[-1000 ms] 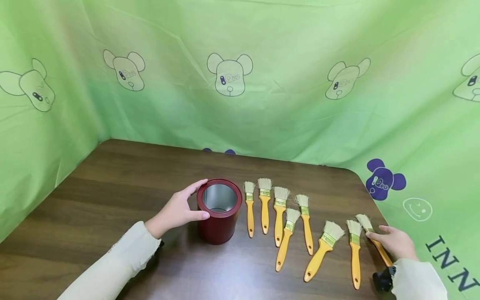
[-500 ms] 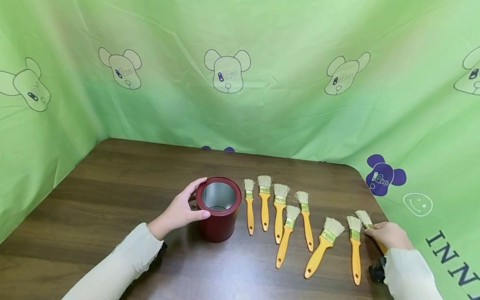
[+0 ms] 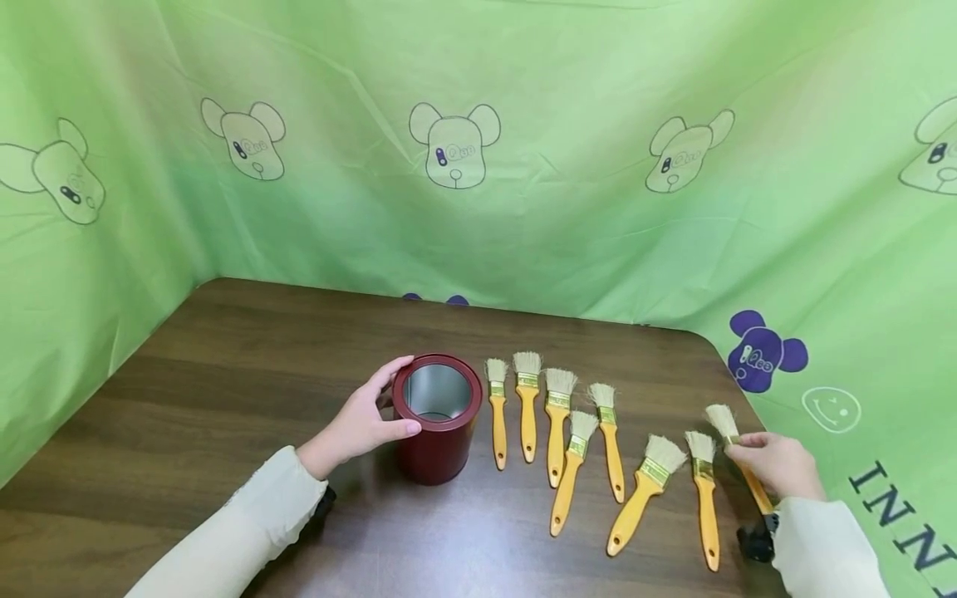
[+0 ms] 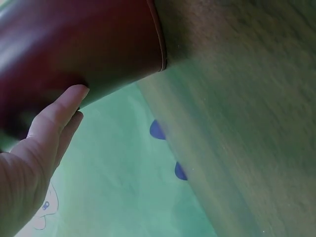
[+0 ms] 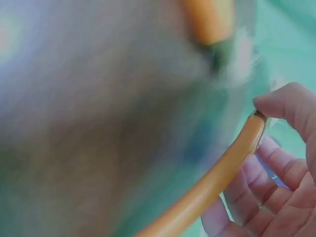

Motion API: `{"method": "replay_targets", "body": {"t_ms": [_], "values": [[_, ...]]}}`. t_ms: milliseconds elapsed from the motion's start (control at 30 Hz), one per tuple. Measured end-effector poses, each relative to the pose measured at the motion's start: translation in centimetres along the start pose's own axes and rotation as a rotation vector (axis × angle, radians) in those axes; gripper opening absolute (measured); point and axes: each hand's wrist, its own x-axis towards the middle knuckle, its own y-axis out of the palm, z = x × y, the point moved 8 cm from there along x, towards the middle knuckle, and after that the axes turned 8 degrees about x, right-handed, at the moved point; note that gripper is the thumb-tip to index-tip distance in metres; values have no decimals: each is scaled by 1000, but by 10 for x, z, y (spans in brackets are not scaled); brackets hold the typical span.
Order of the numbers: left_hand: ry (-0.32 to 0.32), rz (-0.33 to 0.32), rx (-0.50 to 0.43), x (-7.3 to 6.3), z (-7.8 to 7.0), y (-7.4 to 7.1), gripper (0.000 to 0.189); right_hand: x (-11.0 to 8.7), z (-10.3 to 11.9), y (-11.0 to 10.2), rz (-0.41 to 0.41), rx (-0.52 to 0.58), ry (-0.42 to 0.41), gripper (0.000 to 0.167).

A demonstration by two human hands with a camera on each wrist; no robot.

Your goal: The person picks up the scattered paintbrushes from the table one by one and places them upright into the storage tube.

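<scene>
A dark red can (image 3: 435, 453) with an opening in its top stands upright on the table. My left hand (image 3: 362, 419) grips the can's left side, thumb at the front of the rim and fingers behind; in the left wrist view, fingers (image 4: 54, 118) lie along its wall. At the far right, my right hand (image 3: 777, 465) pinches a paintbrush (image 3: 723, 422) near its metal band, bristles pointing away from me. The right wrist view shows the brush's orange handle (image 5: 212, 182) running past the palm, with the thumb on the band. A second paintbrush (image 3: 704, 498) lies just left of it.
Several more paintbrushes lie between the can and my right hand, among them a wide one (image 3: 646, 494) and a narrow one (image 3: 497, 415) closest to the can. The wooden table (image 3: 247, 357) meets a green printed cloth (image 3: 553, 232) at its back and sides.
My right hand has closed its fingers on the rightmost paintbrush and raised it slightly. The neighbouring brush has shifted a little. My left hand stays on the can.
</scene>
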Motion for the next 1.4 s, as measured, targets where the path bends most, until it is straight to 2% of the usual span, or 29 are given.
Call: {"method": "replay_targets", "body": {"t_ms": [267,433,533,600,633,800,900,1033,1267,1333,1400], "values": [[10,-11,7,-2,2,-5,82,-7,53,-19,-193,157,-140,47],[14,-7,-6,-2,2,-4,83,-16,83,-21,-181,395,-198,45],[12,-14,-9,-2,2,-4,82,-21,102,-22,-180,522,-237,27],[9,-16,-8,-2,1,-3,82,-24,114,-22,-188,640,-272,12],[7,-16,-9,-1,1,-3,81,-25,119,-21,-186,716,-292,12],[-9,-8,-23,-1,2,-1,81,-32,148,-12,-139,1137,-444,30],[-13,-7,-30,-1,2,0,80,-36,164,-5,-113,1269,-522,32],[-19,-8,-29,-1,2,0,80,-39,185,5,-91,1333,-566,33],[-13,-5,-36,1,1,2,81,-46,231,27,-96,1378,-583,34],[-9,-7,-39,1,1,2,81,-49,245,33,-104,1370,-591,33],[-9,-9,-42,1,2,2,81,-54,258,39,-138,1303,-609,33]]}}
